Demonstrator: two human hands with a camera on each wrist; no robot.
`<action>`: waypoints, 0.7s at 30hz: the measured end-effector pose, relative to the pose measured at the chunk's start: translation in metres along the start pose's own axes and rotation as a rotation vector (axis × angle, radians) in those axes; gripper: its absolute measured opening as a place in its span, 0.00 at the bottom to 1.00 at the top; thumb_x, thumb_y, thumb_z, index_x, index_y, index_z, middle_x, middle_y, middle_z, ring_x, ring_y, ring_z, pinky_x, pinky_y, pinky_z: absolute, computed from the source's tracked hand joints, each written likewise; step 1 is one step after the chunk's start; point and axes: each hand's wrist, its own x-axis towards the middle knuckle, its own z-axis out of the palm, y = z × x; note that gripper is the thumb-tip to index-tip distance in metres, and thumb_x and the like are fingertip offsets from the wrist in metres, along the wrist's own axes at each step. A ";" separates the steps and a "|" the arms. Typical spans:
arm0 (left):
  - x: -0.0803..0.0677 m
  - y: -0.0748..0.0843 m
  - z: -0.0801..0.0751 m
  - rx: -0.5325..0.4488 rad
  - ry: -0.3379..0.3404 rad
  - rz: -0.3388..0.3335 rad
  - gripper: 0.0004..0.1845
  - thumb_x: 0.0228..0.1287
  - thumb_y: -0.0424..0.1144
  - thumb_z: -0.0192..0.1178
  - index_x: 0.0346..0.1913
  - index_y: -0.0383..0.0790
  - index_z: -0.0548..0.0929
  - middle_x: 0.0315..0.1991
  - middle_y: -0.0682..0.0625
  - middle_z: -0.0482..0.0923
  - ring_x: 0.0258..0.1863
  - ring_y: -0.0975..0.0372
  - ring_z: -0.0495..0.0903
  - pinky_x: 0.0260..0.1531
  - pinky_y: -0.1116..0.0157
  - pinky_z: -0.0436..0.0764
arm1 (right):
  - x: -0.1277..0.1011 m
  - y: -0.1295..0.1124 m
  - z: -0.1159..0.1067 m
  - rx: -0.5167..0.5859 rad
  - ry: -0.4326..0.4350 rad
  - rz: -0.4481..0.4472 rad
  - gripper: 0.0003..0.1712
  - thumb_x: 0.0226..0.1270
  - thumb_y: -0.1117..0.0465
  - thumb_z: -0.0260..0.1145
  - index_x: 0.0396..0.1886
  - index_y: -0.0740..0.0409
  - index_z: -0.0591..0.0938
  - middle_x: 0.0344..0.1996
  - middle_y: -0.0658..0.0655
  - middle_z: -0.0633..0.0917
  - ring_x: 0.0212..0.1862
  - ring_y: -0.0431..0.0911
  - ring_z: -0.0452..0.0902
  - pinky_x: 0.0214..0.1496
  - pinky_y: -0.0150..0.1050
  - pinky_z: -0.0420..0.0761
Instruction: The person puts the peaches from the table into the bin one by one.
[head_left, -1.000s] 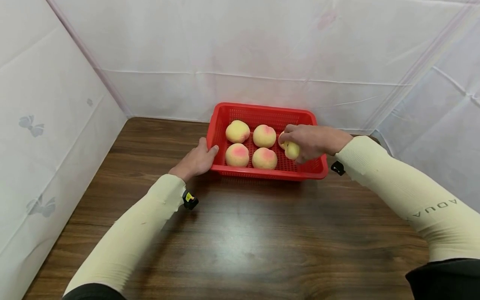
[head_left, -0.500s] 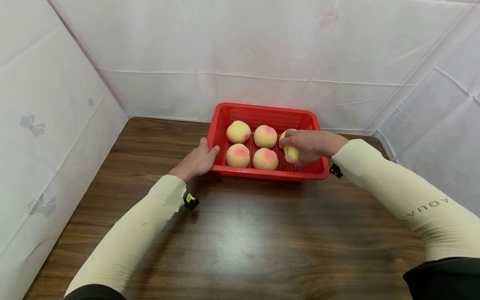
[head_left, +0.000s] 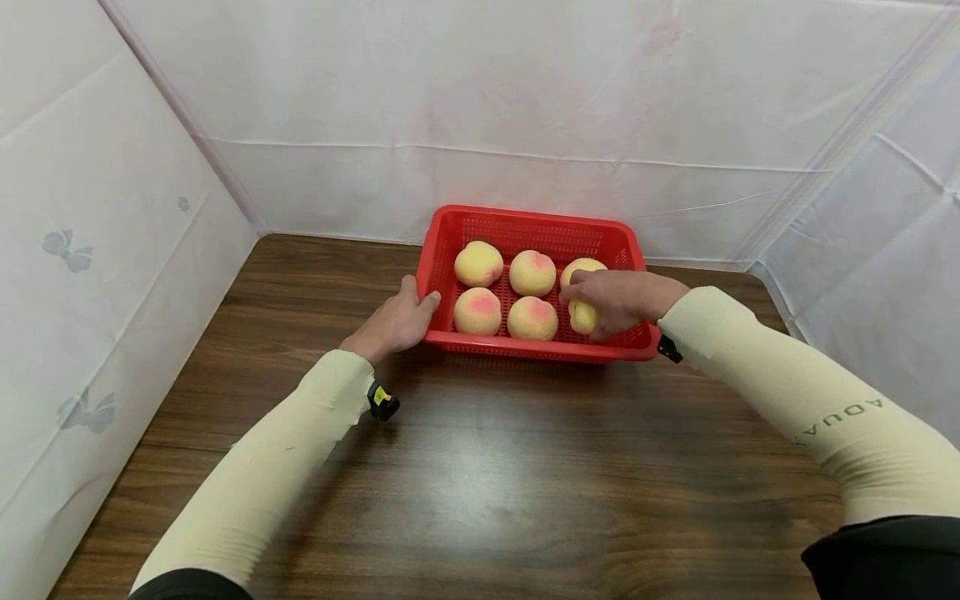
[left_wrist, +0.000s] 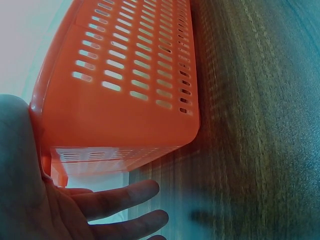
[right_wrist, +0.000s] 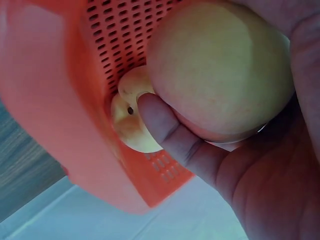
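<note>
A red perforated plastic basket stands on the table, with several yellow-and-pink peaches in two rows inside. At the basket's left end, my left hand holds the rim, thumb over the edge; in the left wrist view two fingers extend outside the wall. My right hand grips a peach at the front right inside the basket, thumb and fingers around its sides. Just beyond it lies another peach, its stem hollow visible in the right wrist view. The hand partly hides the gripped peach from the head view.
The dark wood-grain table extends in front of the basket. A white sheet hangs close behind it, and more sheeting encloses the left and right sides.
My right hand has moved slightly down and toward the near side with the peach, uncovering more of the back-right peach. The left hand keeps its place at the rim.
</note>
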 end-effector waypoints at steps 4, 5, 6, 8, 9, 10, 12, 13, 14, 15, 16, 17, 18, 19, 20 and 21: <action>0.000 0.000 0.000 -0.003 0.001 0.000 0.26 0.82 0.56 0.41 0.67 0.39 0.58 0.45 0.41 0.74 0.41 0.53 0.76 0.41 0.58 0.74 | 0.000 0.001 0.004 -0.002 0.001 -0.016 0.34 0.54 0.59 0.81 0.61 0.49 0.79 0.57 0.55 0.75 0.50 0.52 0.78 0.55 0.50 0.85; 0.000 -0.001 0.000 -0.003 0.001 0.000 0.26 0.82 0.56 0.41 0.67 0.39 0.58 0.45 0.41 0.74 0.41 0.53 0.76 0.41 0.58 0.74 | 0.000 0.001 0.005 -0.003 0.000 -0.019 0.34 0.54 0.59 0.81 0.61 0.49 0.79 0.57 0.55 0.75 0.50 0.51 0.78 0.54 0.50 0.85; -0.001 -0.001 0.000 -0.003 0.002 -0.001 0.26 0.82 0.56 0.41 0.67 0.39 0.58 0.45 0.41 0.74 0.41 0.53 0.76 0.41 0.58 0.74 | 0.001 0.001 0.006 -0.005 0.000 -0.026 0.34 0.54 0.59 0.81 0.61 0.50 0.79 0.56 0.55 0.75 0.50 0.51 0.79 0.54 0.49 0.85; -0.001 -0.001 0.000 -0.003 0.000 -0.001 0.26 0.82 0.56 0.41 0.67 0.39 0.58 0.45 0.41 0.74 0.41 0.53 0.76 0.41 0.58 0.74 | 0.003 0.001 0.008 -0.009 -0.001 -0.035 0.34 0.53 0.60 0.81 0.61 0.50 0.79 0.55 0.55 0.76 0.49 0.50 0.79 0.54 0.49 0.86; -0.001 -0.001 0.000 -0.005 -0.003 -0.002 0.26 0.82 0.56 0.42 0.67 0.39 0.58 0.46 0.41 0.74 0.41 0.53 0.76 0.41 0.58 0.74 | 0.003 0.001 0.008 -0.013 0.001 -0.037 0.35 0.52 0.60 0.82 0.61 0.50 0.79 0.55 0.55 0.76 0.49 0.50 0.79 0.54 0.49 0.86; -0.001 -0.001 0.000 -0.006 -0.006 -0.003 0.26 0.82 0.56 0.42 0.67 0.39 0.58 0.46 0.41 0.74 0.42 0.53 0.76 0.42 0.58 0.74 | 0.004 0.000 0.009 -0.020 0.001 -0.039 0.35 0.52 0.60 0.82 0.62 0.50 0.79 0.55 0.55 0.76 0.49 0.50 0.79 0.55 0.49 0.86; -0.001 -0.002 -0.001 -0.005 -0.007 -0.002 0.27 0.82 0.55 0.42 0.68 0.38 0.58 0.46 0.41 0.74 0.42 0.53 0.77 0.42 0.58 0.74 | 0.005 0.000 0.010 -0.025 0.001 -0.038 0.36 0.51 0.60 0.82 0.61 0.50 0.80 0.54 0.55 0.77 0.50 0.51 0.79 0.55 0.50 0.86; -0.001 -0.002 -0.001 -0.004 -0.007 -0.004 0.27 0.82 0.55 0.42 0.68 0.38 0.57 0.46 0.41 0.74 0.42 0.53 0.77 0.42 0.58 0.74 | 0.006 0.000 0.011 -0.027 0.001 -0.038 0.36 0.52 0.59 0.82 0.62 0.50 0.80 0.54 0.55 0.77 0.50 0.51 0.78 0.55 0.51 0.86; 0.000 -0.002 -0.001 -0.004 -0.008 -0.005 0.27 0.82 0.55 0.41 0.68 0.38 0.57 0.46 0.41 0.74 0.42 0.53 0.77 0.42 0.58 0.74 | 0.007 0.000 0.011 -0.027 0.001 -0.037 0.36 0.52 0.59 0.82 0.62 0.49 0.80 0.54 0.55 0.77 0.51 0.51 0.78 0.56 0.51 0.85; 0.000 -0.002 -0.002 -0.003 -0.008 -0.007 0.27 0.82 0.55 0.41 0.69 0.38 0.57 0.46 0.41 0.74 0.43 0.53 0.77 0.42 0.58 0.74 | 0.007 0.001 0.012 -0.027 0.001 -0.035 0.36 0.52 0.59 0.82 0.63 0.49 0.80 0.55 0.55 0.77 0.52 0.51 0.78 0.56 0.51 0.85; 0.000 -0.002 -0.002 -0.004 -0.009 -0.008 0.27 0.82 0.55 0.41 0.69 0.38 0.57 0.46 0.41 0.74 0.43 0.53 0.77 0.42 0.58 0.74 | 0.008 0.001 0.012 -0.025 0.001 -0.035 0.37 0.52 0.59 0.83 0.63 0.49 0.80 0.55 0.55 0.77 0.52 0.51 0.78 0.57 0.51 0.85; 0.000 -0.001 -0.002 -0.003 -0.012 -0.007 0.27 0.82 0.55 0.41 0.69 0.38 0.57 0.47 0.40 0.74 0.43 0.53 0.77 0.42 0.58 0.74 | 0.008 0.002 0.014 -0.021 0.000 -0.032 0.37 0.53 0.58 0.82 0.64 0.48 0.80 0.55 0.55 0.77 0.53 0.52 0.78 0.57 0.52 0.85; 0.000 0.000 -0.002 -0.005 -0.018 -0.010 0.28 0.82 0.56 0.42 0.69 0.39 0.56 0.47 0.40 0.74 0.43 0.53 0.77 0.42 0.58 0.75 | 0.008 0.002 0.015 -0.013 0.000 -0.027 0.38 0.53 0.58 0.82 0.65 0.47 0.80 0.56 0.55 0.77 0.53 0.52 0.78 0.58 0.52 0.85; 0.000 0.001 -0.002 -0.007 -0.026 -0.014 0.28 0.82 0.56 0.42 0.70 0.39 0.56 0.47 0.41 0.74 0.43 0.53 0.77 0.42 0.58 0.75 | 0.008 0.003 0.017 -0.009 -0.003 -0.020 0.39 0.52 0.58 0.83 0.65 0.47 0.79 0.56 0.55 0.77 0.54 0.52 0.78 0.58 0.52 0.85; 0.001 0.001 -0.001 -0.009 -0.035 -0.017 0.28 0.82 0.56 0.42 0.70 0.39 0.56 0.48 0.41 0.74 0.43 0.53 0.77 0.42 0.58 0.75 | 0.008 0.004 0.019 0.001 -0.007 -0.011 0.39 0.52 0.58 0.83 0.66 0.46 0.79 0.57 0.55 0.77 0.54 0.52 0.78 0.59 0.53 0.84; 0.001 0.002 -0.001 -0.009 -0.042 -0.019 0.29 0.82 0.56 0.42 0.71 0.39 0.55 0.48 0.41 0.74 0.44 0.53 0.76 0.42 0.58 0.75 | 0.008 0.005 0.022 0.027 -0.015 0.011 0.40 0.51 0.59 0.83 0.66 0.45 0.79 0.57 0.55 0.76 0.55 0.52 0.77 0.59 0.53 0.84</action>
